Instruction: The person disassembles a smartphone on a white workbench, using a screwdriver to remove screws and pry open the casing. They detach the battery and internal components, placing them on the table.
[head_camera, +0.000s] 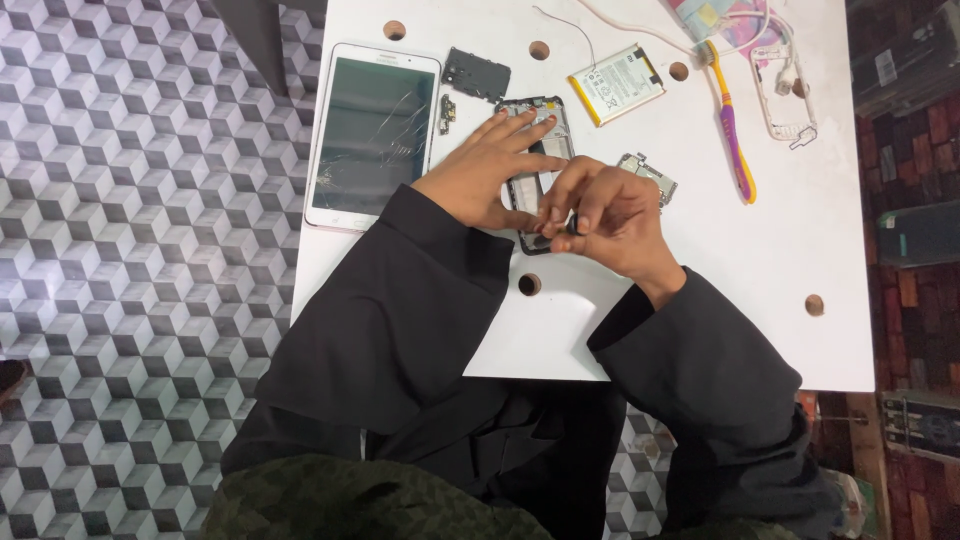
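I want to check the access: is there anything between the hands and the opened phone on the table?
Nothing visible. The left hand lies flat on the opened phone, and the right hand pinches at its lower end, directly touching it.

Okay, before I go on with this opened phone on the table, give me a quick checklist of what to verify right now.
1. Opened phone held flat: ok, left hand presses on it.
2. Right hand grip on a small dark part: ok, pinched in the fingertips.
3. Battery out of the phone: ok, lying apart.
4. Loose black cover away from the hands: ok.
5. Cracked tablet safe from the table edge: not ok, it overhangs.
6. Screws accounted for: cannot tell.
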